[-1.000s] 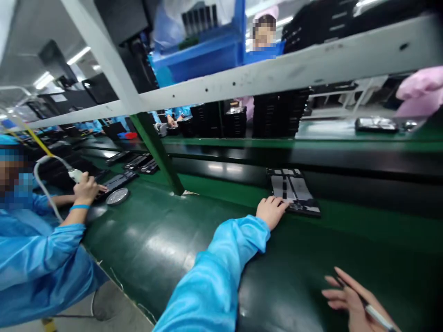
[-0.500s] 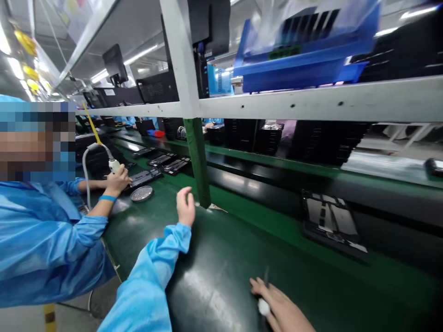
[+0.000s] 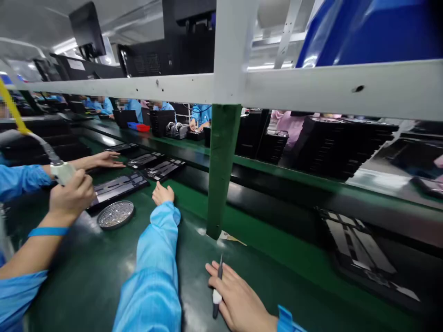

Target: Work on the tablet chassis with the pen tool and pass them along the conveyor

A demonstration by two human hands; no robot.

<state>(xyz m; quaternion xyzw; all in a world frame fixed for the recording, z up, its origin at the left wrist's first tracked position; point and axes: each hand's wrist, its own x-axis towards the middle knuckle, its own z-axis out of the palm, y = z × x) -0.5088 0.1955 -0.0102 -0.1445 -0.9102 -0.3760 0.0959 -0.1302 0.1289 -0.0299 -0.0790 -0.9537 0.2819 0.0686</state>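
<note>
My left hand [image 3: 162, 193] reaches far forward on the dark green bench [image 3: 104, 272]. It rests just short of a black panel [image 3: 162, 169] that lies on the conveyor. Its fingers point away from me and are hidden behind the back of the hand. Near the bench's front edge lies my right hand [image 3: 237, 299], which holds a slim black-and-white pen-like tool [image 3: 217, 288] between its fingers, tip pointing away. Another black panel [image 3: 360, 251] with pale strips lies at the right.
A co-worker's hand [image 3: 71, 198] at the left grips a cabled tool over a third panel [image 3: 117, 186], beside a round metal dish [image 3: 115, 215]. A green post [image 3: 219, 170] stands mid-bench under a white rail. Stacks of black trays [image 3: 339, 145] line the far side.
My view has swung left. My left hand left the right-hand panel, crossed through the air and came down by the panel on the left. My right hand slid left with the tool.
</note>
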